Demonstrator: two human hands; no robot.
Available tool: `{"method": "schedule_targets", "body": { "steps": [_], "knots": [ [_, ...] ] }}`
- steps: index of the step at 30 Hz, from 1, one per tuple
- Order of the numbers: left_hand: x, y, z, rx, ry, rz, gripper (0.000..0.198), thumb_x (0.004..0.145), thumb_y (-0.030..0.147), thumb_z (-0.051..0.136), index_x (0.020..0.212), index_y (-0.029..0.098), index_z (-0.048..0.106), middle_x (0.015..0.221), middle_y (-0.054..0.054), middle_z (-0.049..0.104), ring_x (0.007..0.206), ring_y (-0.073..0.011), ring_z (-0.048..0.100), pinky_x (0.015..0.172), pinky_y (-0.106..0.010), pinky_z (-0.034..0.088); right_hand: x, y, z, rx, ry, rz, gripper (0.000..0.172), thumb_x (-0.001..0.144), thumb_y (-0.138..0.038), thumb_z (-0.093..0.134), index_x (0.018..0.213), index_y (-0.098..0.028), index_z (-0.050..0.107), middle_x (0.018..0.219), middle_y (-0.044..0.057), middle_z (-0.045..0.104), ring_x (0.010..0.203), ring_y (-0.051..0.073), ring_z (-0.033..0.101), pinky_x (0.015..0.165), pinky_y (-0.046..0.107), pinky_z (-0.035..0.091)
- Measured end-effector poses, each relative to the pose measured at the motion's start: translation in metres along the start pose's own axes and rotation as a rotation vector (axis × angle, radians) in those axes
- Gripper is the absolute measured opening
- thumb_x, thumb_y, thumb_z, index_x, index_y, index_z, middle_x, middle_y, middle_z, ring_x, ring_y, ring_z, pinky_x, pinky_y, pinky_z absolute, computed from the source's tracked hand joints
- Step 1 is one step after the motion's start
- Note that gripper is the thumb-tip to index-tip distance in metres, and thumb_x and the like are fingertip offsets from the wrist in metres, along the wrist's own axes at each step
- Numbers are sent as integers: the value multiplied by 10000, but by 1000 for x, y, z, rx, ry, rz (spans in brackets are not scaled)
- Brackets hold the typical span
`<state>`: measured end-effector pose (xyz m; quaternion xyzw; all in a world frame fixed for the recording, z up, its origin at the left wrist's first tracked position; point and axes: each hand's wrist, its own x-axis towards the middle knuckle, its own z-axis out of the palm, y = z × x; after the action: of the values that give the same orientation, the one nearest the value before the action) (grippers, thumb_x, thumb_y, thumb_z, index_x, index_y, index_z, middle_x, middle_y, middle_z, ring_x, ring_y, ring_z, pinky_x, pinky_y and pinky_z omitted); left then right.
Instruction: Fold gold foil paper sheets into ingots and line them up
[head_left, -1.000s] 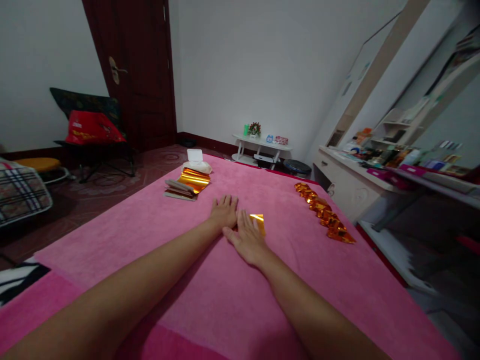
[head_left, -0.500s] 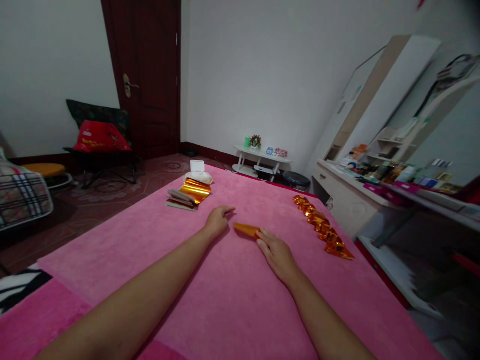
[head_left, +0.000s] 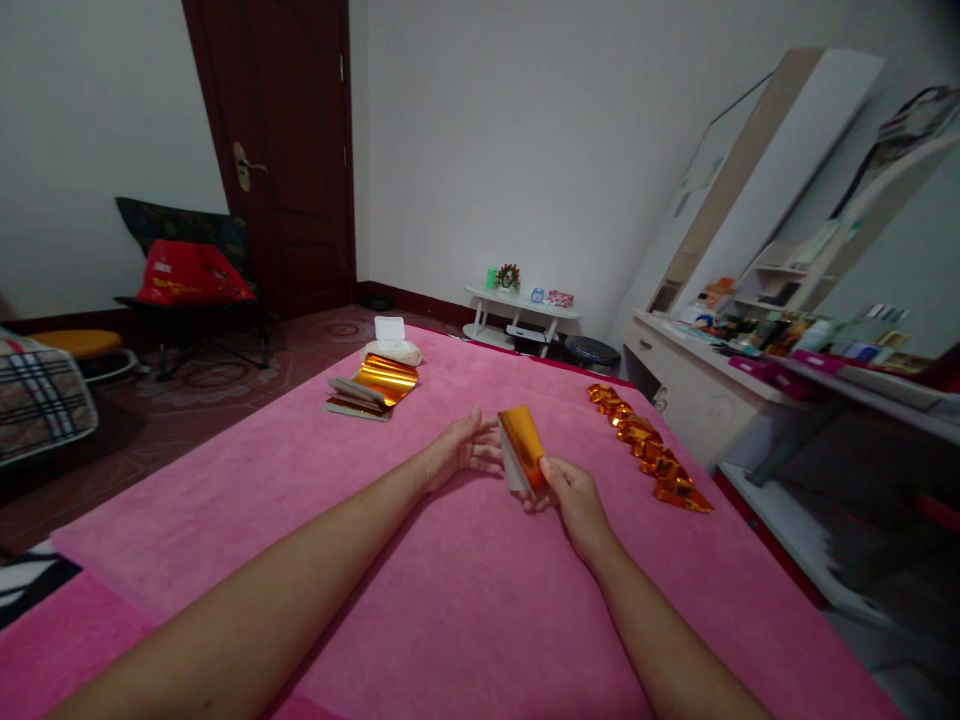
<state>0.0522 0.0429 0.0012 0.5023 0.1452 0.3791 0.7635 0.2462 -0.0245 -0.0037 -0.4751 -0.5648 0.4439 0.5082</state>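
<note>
Your right hand (head_left: 576,497) has the folded gold paper (head_left: 527,440) pinched near its lower right corner, the thumb on the shiny face and the other fingers behind and below, closed down to the paper's thickness. Your left hand (head_left: 463,447) is just left of the folded paper, its fingers loosely spread and with no visible hold on anything; you cannot tell whether their tips touch its edge. The folded paper is tilted over the pink cloth (head_left: 465,610), its pale side showing along the left. Farther left of the folded paper and beyond it lies a pile of gold sheets (head_left: 387,379), with a wipes pack (head_left: 395,352), its white lid raised, just past them. To the right of the folded paper, well apart, runs a row of gold pieces (head_left: 639,434).
</note>
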Motion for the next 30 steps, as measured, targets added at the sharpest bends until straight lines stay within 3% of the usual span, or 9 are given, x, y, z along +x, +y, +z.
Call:
{"method": "schedule_targets", "body": {
  "steps": [3, 6, 8, 14, 21, 27, 30],
  "knots": [
    [-2, 1, 4, 40, 31, 7, 629, 777, 625, 546, 1171, 136, 583, 1018, -139, 633, 813, -201, 632, 707, -332, 517, 0, 0, 1, -107, 8, -27, 351, 819, -483, 538, 670, -167, 574, 480, -3, 607, 423, 134, 579, 414, 202, 400],
    [-2, 0, 3, 157, 111, 74, 525, 722, 410, 721, 1162, 150, 601, 915, -73, 652, 640, -84, 577, 571, -176, 435, 0, 3, 1, -165, 68, -34, 349, 822, -477, 524, 652, -174, 557, 456, -17, 583, 411, 136, 573, 396, 200, 389],
    [-1, -1, 2, 208, 164, 100, 497, 679, 338, 765, 1115, 140, 629, 842, -43, 660, 563, -47, 535, 511, -142, 381, 0, 5, 0, -195, 108, -40, 347, 823, -475, 525, 653, -174, 555, 464, -16, 583, 411, 134, 571, 391, 198, 388],
    [0, -7, 0, 233, 221, 66, 415, 620, 374, 796, 888, 82, 672, 703, -56, 680, 529, -100, 595, 562, -216, 483, -2, 2, -3, -174, 156, -60, 332, 811, -481, 578, 702, -166, 575, 494, -10, 604, 428, 119, 573, 408, 184, 395],
    [0, -12, 2, 247, 220, 49, 434, 666, 395, 764, 965, 101, 650, 821, -86, 707, 631, -127, 654, 638, -238, 516, -2, 1, -1, 16, 40, -23, 347, 682, -394, 746, 888, -135, 644, 626, 20, 672, 483, 126, 594, 462, 209, 455],
    [1, -13, 2, 353, 203, -21, 393, 640, 418, 776, 816, 81, 676, 670, -82, 693, 572, -142, 642, 535, -208, 460, 2, 2, -7, 115, 213, -86, 302, 706, -372, 732, 900, -150, 668, 757, 41, 708, 612, 159, 637, 569, 253, 505],
    [2, -14, 0, 398, 196, -43, 377, 631, 425, 778, 712, 68, 689, 617, -77, 676, 516, -119, 607, 512, -204, 435, 2, 2, -9, 126, 274, -88, 276, 707, -382, 732, 856, -158, 669, 710, 23, 696, 600, 149, 626, 565, 241, 494]
  ]
}}
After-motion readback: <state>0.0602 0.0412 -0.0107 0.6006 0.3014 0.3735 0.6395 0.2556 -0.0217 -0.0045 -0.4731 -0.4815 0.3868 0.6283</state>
